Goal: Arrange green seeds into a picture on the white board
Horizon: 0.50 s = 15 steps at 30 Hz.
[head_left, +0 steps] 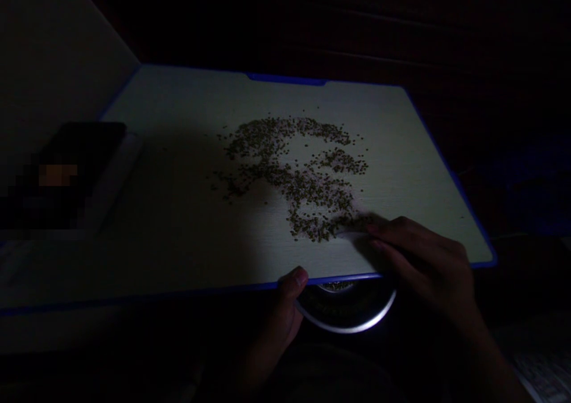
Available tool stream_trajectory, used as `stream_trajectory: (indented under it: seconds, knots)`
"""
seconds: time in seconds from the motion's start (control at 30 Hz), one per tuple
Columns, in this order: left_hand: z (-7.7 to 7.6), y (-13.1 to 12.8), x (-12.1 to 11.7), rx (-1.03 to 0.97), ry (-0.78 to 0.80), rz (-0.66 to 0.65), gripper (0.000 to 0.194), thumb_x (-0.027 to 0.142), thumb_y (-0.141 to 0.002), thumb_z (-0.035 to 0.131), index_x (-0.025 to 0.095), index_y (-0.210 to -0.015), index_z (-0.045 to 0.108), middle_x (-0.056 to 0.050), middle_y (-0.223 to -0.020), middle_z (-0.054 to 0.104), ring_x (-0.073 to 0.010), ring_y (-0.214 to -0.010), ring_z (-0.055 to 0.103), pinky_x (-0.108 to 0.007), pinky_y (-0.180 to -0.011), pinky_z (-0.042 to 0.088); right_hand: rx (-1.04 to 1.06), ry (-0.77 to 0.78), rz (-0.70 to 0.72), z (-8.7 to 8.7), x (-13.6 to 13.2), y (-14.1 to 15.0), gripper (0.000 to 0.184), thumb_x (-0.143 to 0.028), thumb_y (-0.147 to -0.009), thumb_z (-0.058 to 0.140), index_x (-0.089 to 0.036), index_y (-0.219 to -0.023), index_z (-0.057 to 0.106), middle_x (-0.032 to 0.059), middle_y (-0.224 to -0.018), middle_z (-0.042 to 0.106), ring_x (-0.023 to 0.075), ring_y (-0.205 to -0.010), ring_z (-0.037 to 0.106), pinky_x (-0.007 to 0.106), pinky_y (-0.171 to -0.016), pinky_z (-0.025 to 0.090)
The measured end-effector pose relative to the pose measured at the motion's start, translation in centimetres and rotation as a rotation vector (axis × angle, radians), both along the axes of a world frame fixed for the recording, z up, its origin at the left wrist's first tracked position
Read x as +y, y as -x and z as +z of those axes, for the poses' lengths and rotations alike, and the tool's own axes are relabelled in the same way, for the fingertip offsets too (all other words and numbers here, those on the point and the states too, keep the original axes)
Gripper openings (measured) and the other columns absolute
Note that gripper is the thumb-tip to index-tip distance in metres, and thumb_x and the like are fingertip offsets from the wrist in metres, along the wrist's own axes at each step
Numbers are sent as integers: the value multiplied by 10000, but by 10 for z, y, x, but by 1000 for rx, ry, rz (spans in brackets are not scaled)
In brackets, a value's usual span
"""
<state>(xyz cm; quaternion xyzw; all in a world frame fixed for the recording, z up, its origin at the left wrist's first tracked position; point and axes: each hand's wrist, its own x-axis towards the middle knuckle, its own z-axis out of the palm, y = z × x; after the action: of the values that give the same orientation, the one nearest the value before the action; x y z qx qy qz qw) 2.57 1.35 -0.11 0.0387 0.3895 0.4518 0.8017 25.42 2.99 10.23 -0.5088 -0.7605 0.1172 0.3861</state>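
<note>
Small dark seeds [303, 177] lie scattered in a loose patch over the middle of a pale tabletop with a blue rim [178, 213]. My right hand [423, 260] rests on the table near its front edge, fingers stretched flat and together, their tips touching the near end of the seed patch. My left hand [281, 320] holds a round metal bowl [352, 314] just under the table's front edge, thumb up against the rim. A few seeds show inside the bowl. The room is very dark.
A dark flat device [75, 159] lies on a white slab at the table's left side. A pale wall stands to the left. Darkness hides everything beyond the far edge and to the right.
</note>
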Motion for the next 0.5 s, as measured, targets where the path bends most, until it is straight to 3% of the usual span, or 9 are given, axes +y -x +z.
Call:
stream_trajectory:
  seconds: [0.1, 0.33, 0.5]
  knots:
    - [-1, -1, -1, 24, 6, 12, 496, 429, -833, 842, 228, -1283, 790, -89, -1352, 790, -406, -1490, 527, -567, -1308, 316, 27, 14, 26, 0, -1, -1, 288, -87, -958, 723, -234, -1204, 756, 45, -1088, 841, 167, -924, 778, 311, -806, 647]
    - [-34, 13, -7, -27, 27, -63, 586, 476, -885, 779, 245, -1420, 717, -128, -1333, 793, -419, -1413, 613, -605, -1246, 406, 30, 27, 38, 2, -1, -3, 287, -99, -972, 700, -243, -1213, 756, 37, -1058, 840, 153, -901, 781, 282, -747, 645]
    - [-41, 17, -9, -97, -36, -80, 496, 428, -943, 732, 234, -1399, 731, -119, -1277, 818, -389, -1339, 682, -577, -1211, 459, -21, -1, 104, 1, 1, -4, 289, -90, -986, 670, -249, -1214, 746, 23, -1119, 848, 164, -1008, 795, 305, -896, 665]
